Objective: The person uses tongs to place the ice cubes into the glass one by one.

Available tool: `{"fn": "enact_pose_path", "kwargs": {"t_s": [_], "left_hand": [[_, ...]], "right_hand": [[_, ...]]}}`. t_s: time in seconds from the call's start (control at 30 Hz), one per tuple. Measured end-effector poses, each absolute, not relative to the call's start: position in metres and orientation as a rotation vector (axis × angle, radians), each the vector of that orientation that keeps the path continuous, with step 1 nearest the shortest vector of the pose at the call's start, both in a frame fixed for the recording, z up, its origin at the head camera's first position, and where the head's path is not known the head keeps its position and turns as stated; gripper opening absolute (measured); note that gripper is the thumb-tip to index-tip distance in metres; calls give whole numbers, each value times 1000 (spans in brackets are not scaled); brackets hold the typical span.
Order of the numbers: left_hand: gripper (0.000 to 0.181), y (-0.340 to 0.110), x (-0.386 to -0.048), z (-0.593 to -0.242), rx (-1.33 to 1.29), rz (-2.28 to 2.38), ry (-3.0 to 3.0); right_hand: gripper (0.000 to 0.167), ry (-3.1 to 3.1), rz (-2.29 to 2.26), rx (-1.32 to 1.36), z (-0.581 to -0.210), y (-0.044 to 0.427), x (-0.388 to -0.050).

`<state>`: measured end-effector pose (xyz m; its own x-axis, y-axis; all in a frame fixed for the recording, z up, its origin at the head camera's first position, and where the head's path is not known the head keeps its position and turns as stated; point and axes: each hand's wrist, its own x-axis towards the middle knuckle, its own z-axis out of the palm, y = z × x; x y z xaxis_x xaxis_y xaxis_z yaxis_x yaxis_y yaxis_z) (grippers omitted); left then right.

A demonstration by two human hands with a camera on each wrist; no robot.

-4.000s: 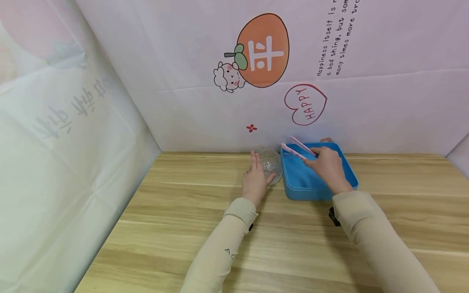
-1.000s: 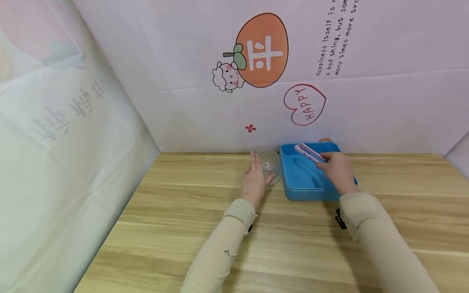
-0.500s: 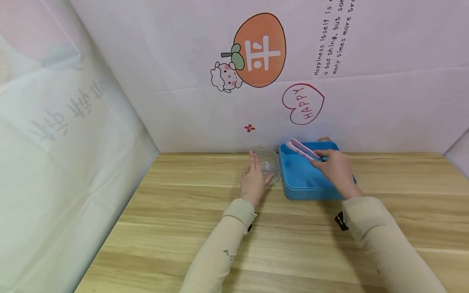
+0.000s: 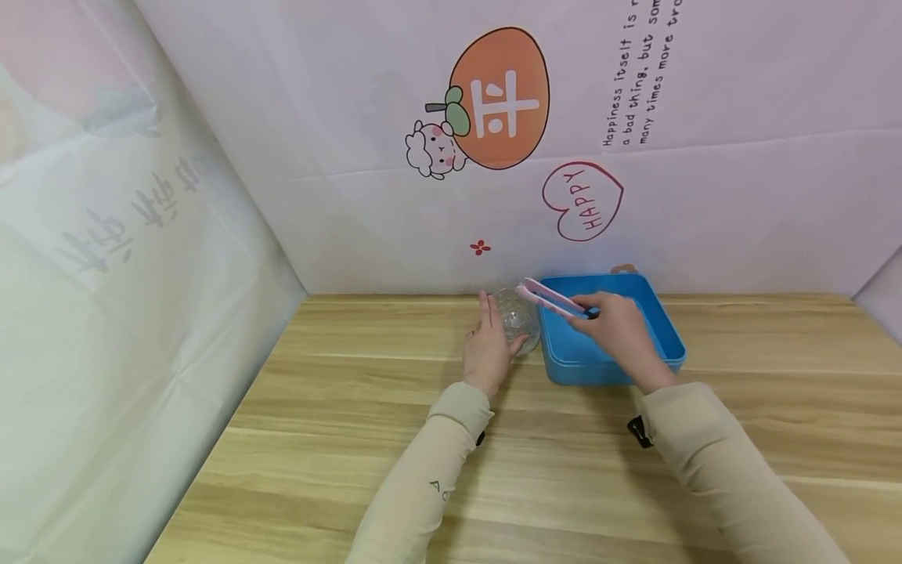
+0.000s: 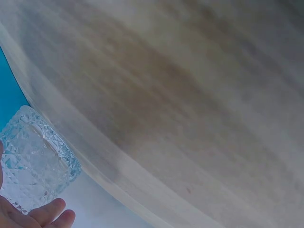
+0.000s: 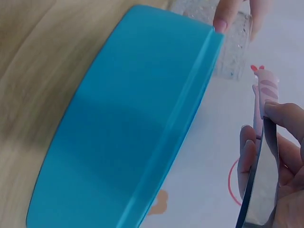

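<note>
In the head view my left hand (image 4: 486, 348) holds a clear cut-glass cup (image 4: 517, 319) from its left side, thumb at the front and fingers along the wall. The faceted cup (image 5: 35, 161) also shows in the left wrist view. My right hand (image 4: 620, 329) grips pink-ended metal tongs (image 4: 553, 298) between thumb and fingers. Their tips reach left over the cup's rim. Whether anything sits between the tips is too small to tell. A blue rectangular box (image 4: 574, 374) stands open-topped against the cup's right side, under the right hand.
Both stand on a wood-grain table (image 4: 338, 439), close to a printed white backdrop (image 4: 380, 227) at the rear. Another white sheet (image 4: 127, 329) hangs along the left side. Bare tabletop lies in front of the box and cup.
The tongs, spread at the box's left side earlier, later had their arms close together over the box. They have since moved left to the cup. My left hand stays on the cup.
</note>
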<state>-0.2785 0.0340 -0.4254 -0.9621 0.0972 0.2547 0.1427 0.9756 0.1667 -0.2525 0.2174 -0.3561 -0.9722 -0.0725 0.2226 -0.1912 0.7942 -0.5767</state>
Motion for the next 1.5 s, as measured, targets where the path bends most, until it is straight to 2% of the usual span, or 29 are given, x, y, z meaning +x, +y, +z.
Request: {"fn": "enact_pose_path", "kwargs": {"t_s": [0.47, 1.5], "left_hand": [[89, 35, -276, -426, -191, -245, -2865], [89, 37, -275, -421, -157, -396, -2932]], "right_hand": [[35, -2836, 887, 220, -364, 208, -251], [39, -2952, 837, 224, -357, 212, -256]]}}
